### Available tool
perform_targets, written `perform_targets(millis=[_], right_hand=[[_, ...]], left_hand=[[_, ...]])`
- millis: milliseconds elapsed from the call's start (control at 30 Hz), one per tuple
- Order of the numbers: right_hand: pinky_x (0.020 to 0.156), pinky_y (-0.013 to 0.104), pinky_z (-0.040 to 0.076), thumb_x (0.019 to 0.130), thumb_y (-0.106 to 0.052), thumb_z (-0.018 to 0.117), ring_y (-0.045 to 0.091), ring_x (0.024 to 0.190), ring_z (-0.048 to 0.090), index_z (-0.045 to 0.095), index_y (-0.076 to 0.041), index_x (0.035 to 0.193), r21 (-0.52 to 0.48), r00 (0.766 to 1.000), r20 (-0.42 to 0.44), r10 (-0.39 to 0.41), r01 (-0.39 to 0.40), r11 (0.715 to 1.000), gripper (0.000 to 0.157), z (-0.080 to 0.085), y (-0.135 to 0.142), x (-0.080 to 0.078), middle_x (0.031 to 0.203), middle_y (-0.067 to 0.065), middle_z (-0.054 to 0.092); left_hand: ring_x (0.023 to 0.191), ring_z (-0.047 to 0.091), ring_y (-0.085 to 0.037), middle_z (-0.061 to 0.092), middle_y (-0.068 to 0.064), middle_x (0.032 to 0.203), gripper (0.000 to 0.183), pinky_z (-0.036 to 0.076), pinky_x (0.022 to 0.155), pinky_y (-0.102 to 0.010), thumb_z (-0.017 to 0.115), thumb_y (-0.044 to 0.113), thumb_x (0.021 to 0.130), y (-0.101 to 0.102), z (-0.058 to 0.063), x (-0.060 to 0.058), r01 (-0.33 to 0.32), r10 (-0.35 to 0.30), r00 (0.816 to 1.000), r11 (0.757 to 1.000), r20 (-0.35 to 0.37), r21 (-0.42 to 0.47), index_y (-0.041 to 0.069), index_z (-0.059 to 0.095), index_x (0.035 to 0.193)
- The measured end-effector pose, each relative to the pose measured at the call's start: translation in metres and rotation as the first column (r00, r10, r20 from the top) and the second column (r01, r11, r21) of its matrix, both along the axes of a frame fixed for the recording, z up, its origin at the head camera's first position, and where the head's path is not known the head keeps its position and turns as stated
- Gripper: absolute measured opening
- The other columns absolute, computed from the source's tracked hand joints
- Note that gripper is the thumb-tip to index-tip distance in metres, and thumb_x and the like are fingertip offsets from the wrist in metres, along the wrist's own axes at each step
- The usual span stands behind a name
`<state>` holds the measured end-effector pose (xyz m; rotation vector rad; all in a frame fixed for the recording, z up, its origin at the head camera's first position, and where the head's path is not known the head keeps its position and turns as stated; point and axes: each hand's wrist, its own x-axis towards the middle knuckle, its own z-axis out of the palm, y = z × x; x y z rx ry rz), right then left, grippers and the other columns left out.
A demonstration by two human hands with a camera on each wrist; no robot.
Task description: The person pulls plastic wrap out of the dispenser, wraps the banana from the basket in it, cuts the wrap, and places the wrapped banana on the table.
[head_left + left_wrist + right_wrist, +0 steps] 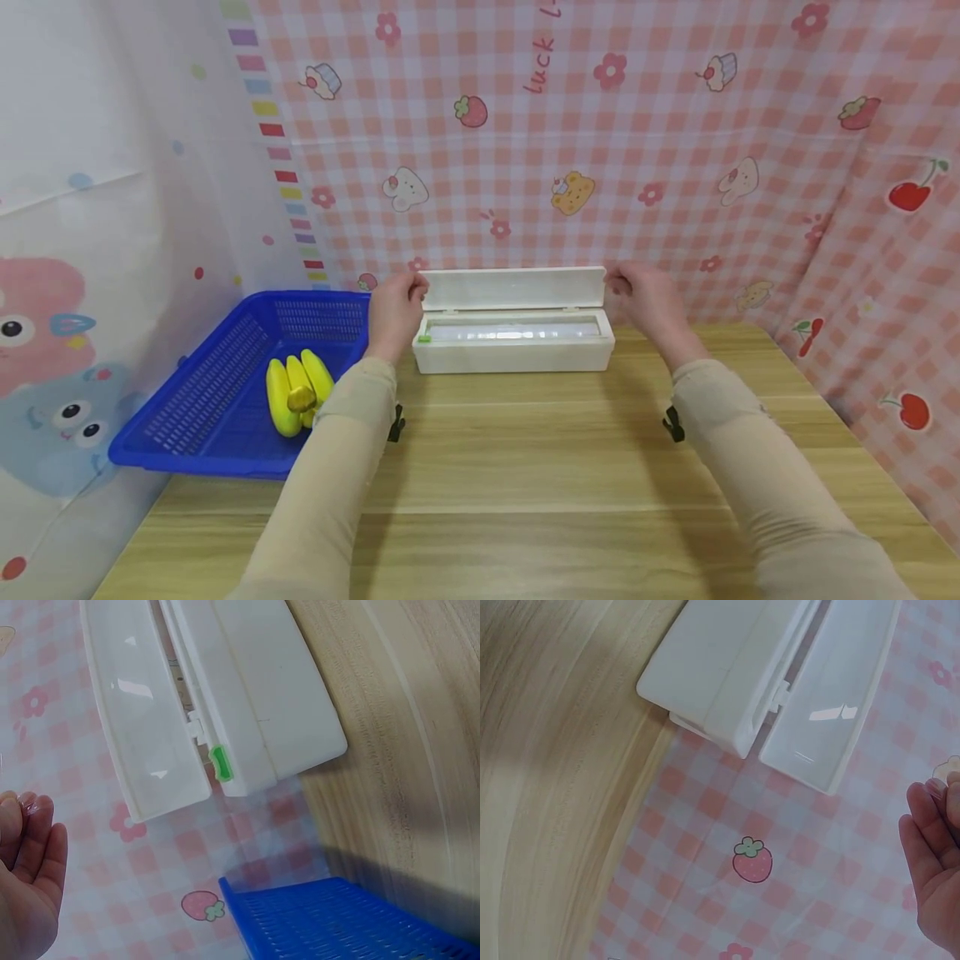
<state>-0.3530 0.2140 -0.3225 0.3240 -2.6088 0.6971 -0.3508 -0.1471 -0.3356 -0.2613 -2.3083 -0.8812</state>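
A long white cling film dispenser stands on the table near the back wall. Its lid is raised, showing a shiny clear roll inside and a green slider at the left end. Up at the lid's left corner, my left hand pinches a thin edge of clear cling film between thumb and fingertips. My right hand is by the lid's right corner, thumb and fingertips also pinched on the clear film. Most of the film is too transparent to make out.
To the left sits a blue plastic basket with a bunch of yellow bananas in it, partly behind the left sleeve. A pink checked cloth hangs close behind the dispenser. The wooden table spreads out in front.
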Motion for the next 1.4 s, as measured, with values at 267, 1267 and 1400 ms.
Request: perform_targets(millis=[267,1267,1400], right_hand=[[0.091,0.052,0.049,0.099,-0.005,0.057,0.035,0.100,0.061,0.069,-0.001,0.111,0.005,1.000,-0.023,0.015,-0.015,1.000,0.017,0.004,0.001,0.000,0.109,0.018,0.068],[0.083,0.050,0.052,0.098,-0.001,0.058,0.034,0.092,0.063,0.069,0.000,0.104,0.002,0.998,-0.066,0.016,-0.015,1.000,0.013,0.023,-0.001,0.005,0.101,0.019,0.068],[0.083,0.050,0.052,0.098,0.000,0.057,0.034,0.092,0.063,0.069,0.000,0.103,0.009,0.998,-0.068,0.014,-0.013,1.000,0.013,0.025,-0.001,0.006,0.100,0.019,0.068]], left_hand=[[0.089,0.065,-0.029,0.069,-0.013,0.092,0.008,0.053,0.083,-0.040,0.060,-0.001,0.095,0.001,0.006,0.000,-0.017,0.017,0.999,1.000,0.045,0.004,0.002,0.068,0.095],[0.088,0.067,-0.030,0.072,-0.013,0.092,0.009,0.052,0.083,-0.041,0.061,-0.001,0.094,0.000,0.021,0.004,0.007,-0.006,0.998,1.000,-0.058,0.024,0.001,0.070,0.091],[0.092,0.068,-0.028,0.073,-0.012,0.098,0.010,0.051,0.085,-0.040,0.062,-0.002,0.093,0.000,0.024,0.005,0.011,-0.009,0.999,0.999,-0.050,0.035,0.001,0.071,0.093]])
